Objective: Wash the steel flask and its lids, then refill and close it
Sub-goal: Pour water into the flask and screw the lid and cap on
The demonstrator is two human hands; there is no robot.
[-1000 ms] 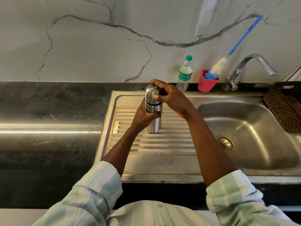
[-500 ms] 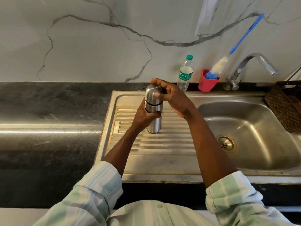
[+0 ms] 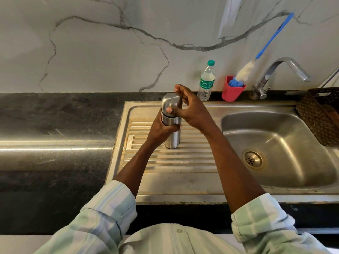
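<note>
Steel flask (image 3: 171,125) upright; left hand (image 3: 161,130) grips it, right hand (image 3: 187,110) seemingly holds lid (image 3: 169,100).

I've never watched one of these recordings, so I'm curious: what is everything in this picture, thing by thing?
steel flask: one, silver, upright on the drainboard
lid: one, silver, on the flask's top
sink: one, steel, right
tap: one, chrome, behind the sink
water bottle: one, clear, green cap, by the wall
cup: one, red, beside the bottle
brush: one, blue handle, in the cup
basket: one, dark, far right
counter: black
left hand: grips the flask body
right hand: grips the lid
</note>
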